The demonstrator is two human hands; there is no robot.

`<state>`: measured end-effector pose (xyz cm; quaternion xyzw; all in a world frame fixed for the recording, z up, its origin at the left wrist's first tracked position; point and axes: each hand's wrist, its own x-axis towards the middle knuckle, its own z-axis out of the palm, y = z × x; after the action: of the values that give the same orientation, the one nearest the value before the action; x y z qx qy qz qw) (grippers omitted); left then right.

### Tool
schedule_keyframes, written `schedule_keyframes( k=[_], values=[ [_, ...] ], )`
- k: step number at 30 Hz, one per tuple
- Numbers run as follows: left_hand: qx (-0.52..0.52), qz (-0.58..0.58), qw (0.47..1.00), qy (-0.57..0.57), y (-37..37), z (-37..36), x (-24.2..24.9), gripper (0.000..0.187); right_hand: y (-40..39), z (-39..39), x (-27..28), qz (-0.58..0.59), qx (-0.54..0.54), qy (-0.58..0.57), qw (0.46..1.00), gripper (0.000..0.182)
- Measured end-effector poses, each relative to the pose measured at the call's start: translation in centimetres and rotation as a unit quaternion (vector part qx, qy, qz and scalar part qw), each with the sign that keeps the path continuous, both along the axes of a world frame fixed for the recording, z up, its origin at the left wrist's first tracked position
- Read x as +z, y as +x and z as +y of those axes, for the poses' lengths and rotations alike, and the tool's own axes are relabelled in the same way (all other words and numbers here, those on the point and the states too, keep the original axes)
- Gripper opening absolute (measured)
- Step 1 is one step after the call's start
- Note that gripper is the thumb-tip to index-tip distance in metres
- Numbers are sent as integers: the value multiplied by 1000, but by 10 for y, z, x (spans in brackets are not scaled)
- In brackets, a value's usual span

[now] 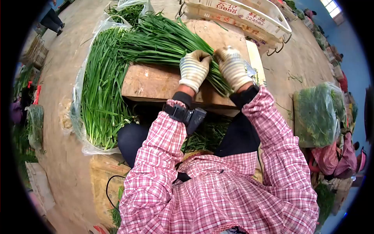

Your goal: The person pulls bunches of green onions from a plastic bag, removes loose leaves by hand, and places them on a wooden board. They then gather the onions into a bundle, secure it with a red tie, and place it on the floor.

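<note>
A bunch of long green garlic chives lies across a wooden block in front of me. My left hand, in a striped work glove, is closed at the lower part of the bunch, thumb and forefinger pinched together. Right beside it, my right hand, gloved too, has its fingers curled on the bunch's other side. The stem ends stick out between and below both hands. A small silvery piece shows by my right hand's outer edge; I cannot make out what it is.
A big pile of garlic chives in clear plastic stands left of the block. White plastic crates with metal handles are beyond it. A wrapped green bundle sits on the floor at right. Other people are at the far right.
</note>
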<state>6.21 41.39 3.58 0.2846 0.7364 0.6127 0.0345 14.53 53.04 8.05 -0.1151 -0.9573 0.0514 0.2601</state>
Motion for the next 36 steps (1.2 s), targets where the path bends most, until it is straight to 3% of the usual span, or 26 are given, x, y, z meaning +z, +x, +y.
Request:
schedule_keyframes(
  k=[1,3,5,7,9,11,13,16,17,19,21,23,25,29,36],
  values=[
    [-10,-5,999,39,5,-3,1,10,4,-5,2,0,35,86,996,13],
    [-39,-110,990,80,12,-13,3,11,3,-2,-6,-7,30,85,996,14],
    [-42,-102,991,73,11,-13,-2,12,5,4,-12,-34,-21,-168,985,16],
    [-28,-42,998,34,6,-7,-4,13,-1,11,2,-53,-75,-247,965,21],
    [-33,-24,998,-45,-1,-3,2,18,6,0,19,-64,-31,-97,993,23],
    [-42,-8,993,-113,-7,0,6,20,1,-9,26,-165,-48,8,985,21],
    [-40,-9,994,-97,-5,0,8,20,-3,-4,26,-171,-61,-17,983,23],
    [-29,8,999,-44,-1,-2,1,17,-17,18,26,-125,-5,-172,977,25],
    [-28,7,999,-43,5,-3,-1,17,-21,17,33,-137,5,-159,978,25],
    [-14,-42,996,83,20,-6,0,16,-19,0,35,-136,20,-132,982,26],
    [0,-38,996,83,23,-8,8,15,-18,-5,36,-135,42,-138,980,24],
    [4,4,1000,21,19,-12,9,15,-16,-1,34,-132,14,1,991,22],
    [-16,-30,999,17,10,-2,-8,16,-11,8,27,-169,-53,101,979,20],
    [-50,-87,995,13,4,8,-12,16,-2,9,13,-139,-65,83,985,19],
    [-46,-62,996,39,13,0,-1,12,9,-6,-18,84,-54,2,995,7]
  ],
)
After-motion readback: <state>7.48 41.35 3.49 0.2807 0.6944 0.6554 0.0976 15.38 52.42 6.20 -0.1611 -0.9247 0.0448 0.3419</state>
